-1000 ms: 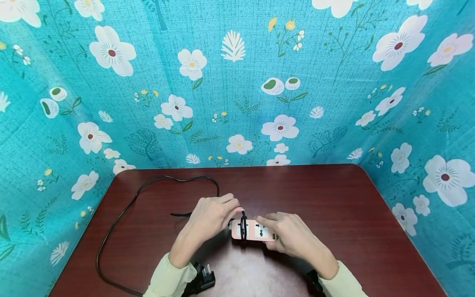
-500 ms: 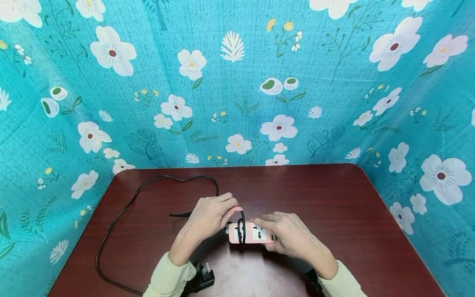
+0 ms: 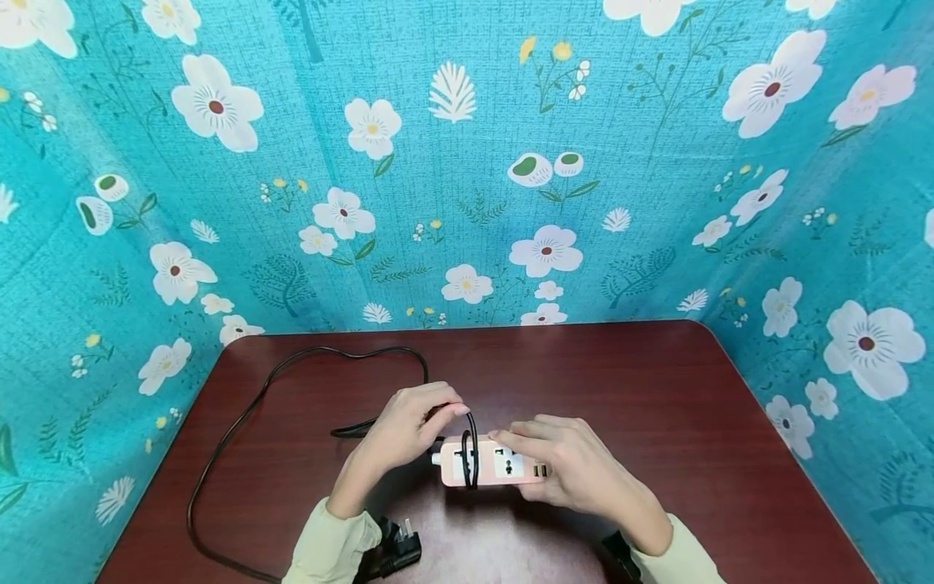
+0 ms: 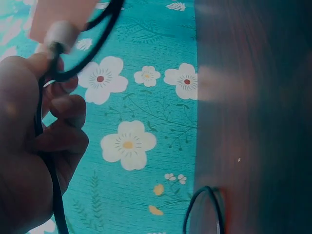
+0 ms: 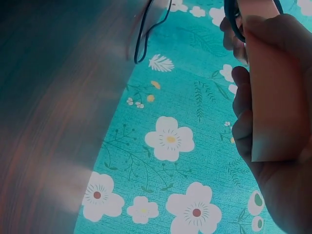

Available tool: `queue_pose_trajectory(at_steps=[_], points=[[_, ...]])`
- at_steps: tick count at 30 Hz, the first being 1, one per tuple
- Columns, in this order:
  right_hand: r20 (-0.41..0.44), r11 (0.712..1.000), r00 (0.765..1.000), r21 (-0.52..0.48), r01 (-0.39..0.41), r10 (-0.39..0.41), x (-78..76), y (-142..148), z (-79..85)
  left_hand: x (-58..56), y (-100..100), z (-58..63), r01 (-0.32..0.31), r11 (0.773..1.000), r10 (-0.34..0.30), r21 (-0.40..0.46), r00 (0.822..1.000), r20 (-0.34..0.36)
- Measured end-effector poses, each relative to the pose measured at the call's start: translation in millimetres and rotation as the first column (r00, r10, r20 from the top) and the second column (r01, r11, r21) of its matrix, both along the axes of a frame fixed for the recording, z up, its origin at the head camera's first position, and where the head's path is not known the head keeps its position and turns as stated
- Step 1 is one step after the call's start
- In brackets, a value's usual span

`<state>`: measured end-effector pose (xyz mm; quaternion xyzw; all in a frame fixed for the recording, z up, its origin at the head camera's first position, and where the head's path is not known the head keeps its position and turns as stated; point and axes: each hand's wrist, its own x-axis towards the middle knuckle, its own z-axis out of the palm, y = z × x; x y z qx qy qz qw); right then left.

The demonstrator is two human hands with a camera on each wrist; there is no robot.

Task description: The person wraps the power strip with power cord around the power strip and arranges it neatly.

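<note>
A pink power strip [image 3: 508, 464] with white sockets is held above the table at its middle. My right hand [image 3: 576, 462] grips its right end, thumb along one side and fingers round the other, as the right wrist view shows on the strip's plain side [image 5: 280, 97]. Black cord [image 3: 468, 462] loops round the strip's left part. My left hand [image 3: 409, 426] pinches this cord between thumb and fingertips just beyond the strip's far edge. In the left wrist view, more cord [image 4: 52, 170] runs down through the left palm, below the strip's white cord end [image 4: 62, 35].
The dark red table [image 3: 620, 381] meets a blue floral cloth [image 3: 467, 186] behind and at both sides. A long length of cord [image 3: 219, 450] curves over the table's left side. A black plug [image 3: 401, 553] with metal pins lies near the left sleeve [image 3: 332, 543].
The power strip has shifted a little left and toward me. My left hand has drawn slightly left with the cord, while the right hand keeps its grip on the strip.
</note>
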<state>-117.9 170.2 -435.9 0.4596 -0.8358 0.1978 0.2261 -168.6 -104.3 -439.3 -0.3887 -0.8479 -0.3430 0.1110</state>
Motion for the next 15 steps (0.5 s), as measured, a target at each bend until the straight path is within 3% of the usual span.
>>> queue_pose_trajectory(at_steps=[11, 13, 15], points=[[0.004, 0.990, 0.997, -0.120, -0.080, 0.081, 0.2, -2.2, 1.1, -1.3, -1.0, -12.2, 0.057, 0.988, -0.084, 0.144, 0.979, 0.188], [0.006, 0.988, 0.996, -0.125, -0.086, 0.088, 0.7, -2.2, 1.6, -2.5, -1.5, -14.3, 0.070, 0.984, -0.108, 0.162, 0.963, 0.245], [0.016, 0.985, 0.994, -0.137, -0.103, 0.106, 1.7, -2.6, 2.0, -3.4, -2.5, -15.9, 0.095, 0.977, -0.154, 0.191, 0.933, 0.325]])
